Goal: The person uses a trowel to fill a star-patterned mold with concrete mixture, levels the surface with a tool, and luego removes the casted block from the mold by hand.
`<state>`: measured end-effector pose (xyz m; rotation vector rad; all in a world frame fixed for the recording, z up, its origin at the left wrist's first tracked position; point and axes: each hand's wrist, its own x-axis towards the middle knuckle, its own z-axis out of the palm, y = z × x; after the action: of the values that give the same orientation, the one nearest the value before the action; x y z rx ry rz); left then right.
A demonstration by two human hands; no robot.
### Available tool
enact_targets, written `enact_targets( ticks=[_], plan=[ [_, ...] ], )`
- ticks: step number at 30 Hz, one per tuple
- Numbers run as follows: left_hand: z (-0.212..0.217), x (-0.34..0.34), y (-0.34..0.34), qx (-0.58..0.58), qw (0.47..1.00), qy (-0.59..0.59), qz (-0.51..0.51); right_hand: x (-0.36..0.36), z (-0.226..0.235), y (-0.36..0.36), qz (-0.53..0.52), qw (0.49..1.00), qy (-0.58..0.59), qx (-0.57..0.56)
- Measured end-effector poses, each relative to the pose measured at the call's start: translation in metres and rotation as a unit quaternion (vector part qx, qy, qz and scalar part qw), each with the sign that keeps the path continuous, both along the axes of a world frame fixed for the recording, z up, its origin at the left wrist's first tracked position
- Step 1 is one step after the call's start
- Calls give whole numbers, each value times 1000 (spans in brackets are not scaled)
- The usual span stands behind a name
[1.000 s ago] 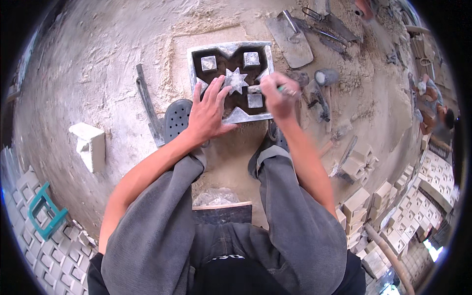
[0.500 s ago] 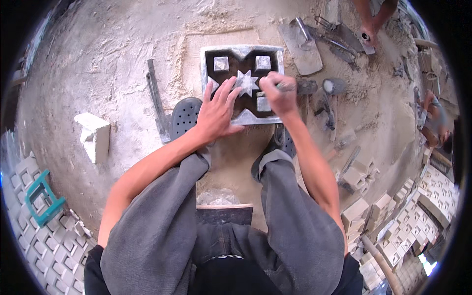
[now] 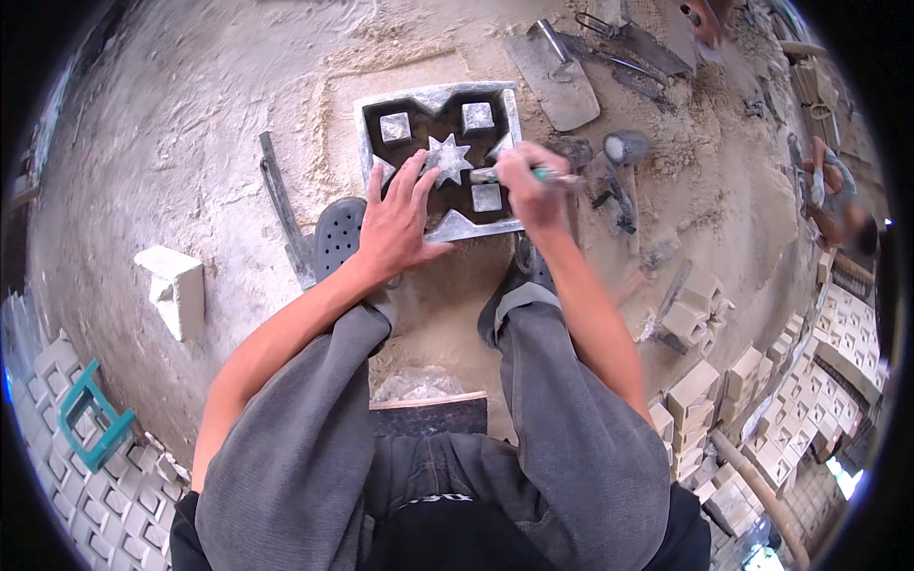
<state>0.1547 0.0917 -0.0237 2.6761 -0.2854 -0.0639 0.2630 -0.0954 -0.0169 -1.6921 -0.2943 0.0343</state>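
**Working a patterned mould on the sandy ground**

Far left: stacked pale blocks (image 3: pixel 95 476) with a teal frame (image 3: pixel 90 428) lying on them, then a lone white block (image 3: pixel 176 290) on the sand. Further in, a dark metal bar (image 3: pixel 281 214) beside a grey perforated sandal (image 3: pixel 338 233).

At centre, square metal mould (image 3: pixel 440 157) flat on the ground just ahead of the knees, dark inside, with a star insert (image 3: pixel 447 157) in the middle and small square inserts (image 3: pixel 395 126) around it. Left hand (image 3: pixel 400 224) spread flat, fingers apart, pressing on the mould's near left part and steadying it. Right hand (image 3: pixel 528 186) closed around a thin green-handled tool (image 3: pixel 543 174), tip aimed toward the star; kind of tool too small to tell.

Right of the mould: a flat trowel (image 3: pixel 562 81), a hammer-like tool (image 3: pixel 624 152), then heaps of finished blocks (image 3: pixel 733 381) along the right edge. Another person (image 3: pixel 838 200) crouched at the far right, well apart.

Judged from this: cleaning or dressing the mould's inner faces around the inserts. Next move likely calls for short, controlled strokes with the tool while keeping the mould pinned flat, without knocking the inserts out of place.
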Motion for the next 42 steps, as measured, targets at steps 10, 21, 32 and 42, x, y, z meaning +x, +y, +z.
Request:
enact_targets(
  ticks=[10,21,32,42],
  plan=[
    [4,4,-5,13,1000,-2,-2,-18,5,-5,-15,999,-17,-34],
    [-2,-2,5,32,999,-23,1,-8,94,8,-103,972,98,185],
    [-3,0,4,29,998,-49,22,-44,82,29,-78,976,113,172],
    [-4,2,3,14,999,-47,20,-28,53,23,120,990,74,-12]
  ],
)
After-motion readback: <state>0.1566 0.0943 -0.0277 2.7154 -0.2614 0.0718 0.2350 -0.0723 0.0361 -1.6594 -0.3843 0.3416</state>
